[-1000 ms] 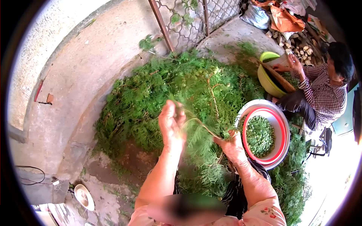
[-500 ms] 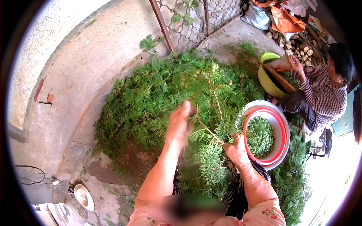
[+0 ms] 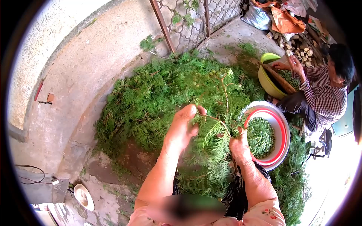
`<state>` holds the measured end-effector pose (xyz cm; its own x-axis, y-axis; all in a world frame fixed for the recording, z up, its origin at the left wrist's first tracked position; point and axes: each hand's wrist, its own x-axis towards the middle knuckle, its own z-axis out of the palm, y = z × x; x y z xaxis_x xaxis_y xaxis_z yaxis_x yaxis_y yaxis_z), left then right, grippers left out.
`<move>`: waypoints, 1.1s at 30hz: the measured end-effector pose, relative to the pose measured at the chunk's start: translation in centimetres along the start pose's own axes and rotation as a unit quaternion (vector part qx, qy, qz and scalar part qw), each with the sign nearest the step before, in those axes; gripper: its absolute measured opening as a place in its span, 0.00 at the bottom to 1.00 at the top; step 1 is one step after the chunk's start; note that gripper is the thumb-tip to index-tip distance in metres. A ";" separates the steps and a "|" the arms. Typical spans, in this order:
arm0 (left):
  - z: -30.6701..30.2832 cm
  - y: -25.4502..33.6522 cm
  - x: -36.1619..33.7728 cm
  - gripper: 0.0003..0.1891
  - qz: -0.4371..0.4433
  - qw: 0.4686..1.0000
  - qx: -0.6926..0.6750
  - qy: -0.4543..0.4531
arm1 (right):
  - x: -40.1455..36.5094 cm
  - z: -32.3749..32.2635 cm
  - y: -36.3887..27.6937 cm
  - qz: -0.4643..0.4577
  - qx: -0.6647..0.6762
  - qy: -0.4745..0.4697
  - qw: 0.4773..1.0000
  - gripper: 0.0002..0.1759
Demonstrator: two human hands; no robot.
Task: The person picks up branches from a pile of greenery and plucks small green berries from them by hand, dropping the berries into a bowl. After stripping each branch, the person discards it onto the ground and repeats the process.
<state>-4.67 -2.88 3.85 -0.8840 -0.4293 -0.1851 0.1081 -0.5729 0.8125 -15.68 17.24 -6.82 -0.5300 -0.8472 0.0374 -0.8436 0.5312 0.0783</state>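
A leafy conifer branch (image 3: pixel 218 162) with flat, scale-like green foliage is held up in front of me. My right hand (image 3: pixel 240 146) is closed around its stem, close to the bowl. Thumb and fingers of my left hand (image 3: pixel 183 126) pinch a side sprig (image 3: pixel 205 117) of the same branch. Small green cones (image 3: pixel 222 73) cluster near the far tip. Right of my right hand, a red-rimmed bowl (image 3: pixel 283 137) sits in a larger pale basin (image 3: pixel 288 126) and holds many picked green cones (image 3: pixel 261 136).
A large heap of cut branches (image 3: pixel 139 98) covers the ground ahead. At right a seated person (image 3: pixel 324 86) works over a yellow-green tub (image 3: pixel 266 83) with a woven tray (image 3: pixel 281 80). Firewood (image 3: pixel 303 52) and bags (image 3: pixel 288 20) lie behind. A metal fence (image 3: pixel 188 26) stands at the back.
My left hand has closed from open fingers to a pinch on a side sprig. My right hand and the branch have shifted slightly right.
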 end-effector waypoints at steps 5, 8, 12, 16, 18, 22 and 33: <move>0.1 0.2 0.0 0.17 0.026 0.999 0.006 -0.040 | 0.1 -3.8 -1.0 -0.058 -0.276 -0.071 0.957 0.08; 0.3 0.3 -0.1 0.14 0.038 0.999 0.019 -0.011 | 0.2 -3.9 -1.1 -0.047 -0.220 -0.061 0.972 0.09; 0.8 -0.1 0.2 0.11 0.103 0.988 0.032 0.112 | 0.5 -3.1 -0.6 0.000 -0.013 -0.029 0.999 0.13; 0.4 0.5 0.0 0.12 0.146 0.968 0.038 0.199 | 2.1 -10.5 -2.2 0.304 0.696 -0.056 0.648 0.33; 0.3 0.6 0.1 0.16 0.162 0.950 0.103 0.245 | 2.3 -12.8 -2.9 0.297 0.761 -0.058 0.574 0.39; -1.5 -0.4 1.0 0.18 0.210 0.913 0.130 0.324 | 1.9 -11.8 -2.5 0.299 0.633 -0.072 0.710 0.34; -2.8 0.9 1.3 0.03 0.152 0.942 -0.149 0.259 | 2.1 -8.7 -2.5 0.276 0.590 -0.086 0.753 0.19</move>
<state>-4.43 -5.91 2.75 -0.4604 -0.8436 -0.2765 0.5109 -0.5065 0.6946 -13.95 14.02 1.75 -0.7465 -0.5333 -0.3980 0.0752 0.5268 -0.8467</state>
